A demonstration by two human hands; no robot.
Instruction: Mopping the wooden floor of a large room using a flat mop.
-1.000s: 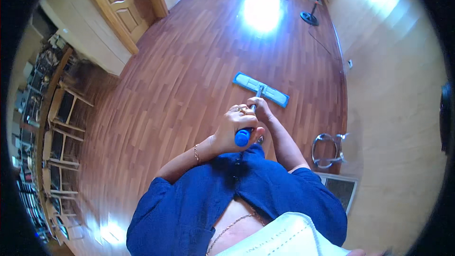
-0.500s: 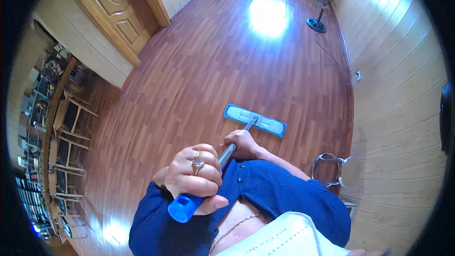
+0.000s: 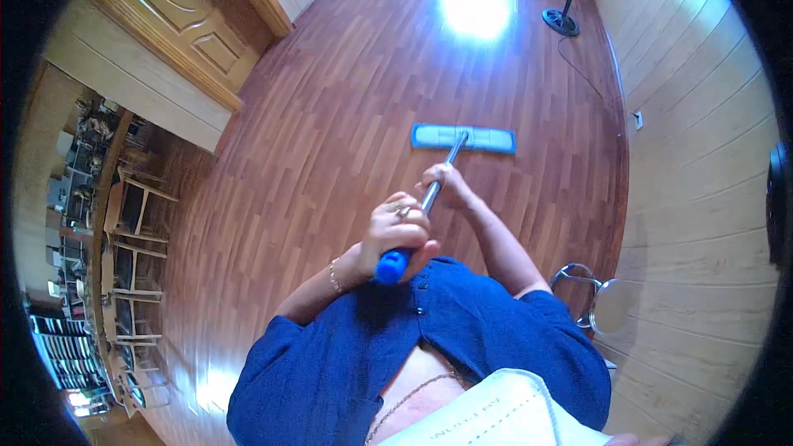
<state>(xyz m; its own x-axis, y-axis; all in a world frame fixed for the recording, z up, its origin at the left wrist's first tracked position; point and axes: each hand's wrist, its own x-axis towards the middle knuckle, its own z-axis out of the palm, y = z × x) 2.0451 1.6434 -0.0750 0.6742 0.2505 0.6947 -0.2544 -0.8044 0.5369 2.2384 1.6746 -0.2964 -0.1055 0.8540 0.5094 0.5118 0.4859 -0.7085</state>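
A flat mop [image 3: 487, 140] with a pale blue head edged in darker blue lies on the brown wooden floor ahead of me. Its metal pole slants back toward my chest and ends in a blue grip [image 3: 391, 267]. Near that top end, my left hand [image 3: 399, 227], with rings on its fingers, is wrapped round the pole. Farther down the shaft my right hand [image 3: 446, 184] is also closed on it, its arm reaching forward. The undersides of both hands are hidden.
A standing fan [image 3: 562, 21] is at the far right, its cord trailing along the wall. A round-seated metal stool [image 3: 607, 306] stands close on my right. Left are a wooden door [image 3: 186, 12] and several chairs [image 3: 132, 206] along a cluttered counter. Bright light reflects off the far floor.
The mop head has slid forward and slightly right, and now lies more level across the view. Both hands have moved away from my body with the pole, still gripping it.
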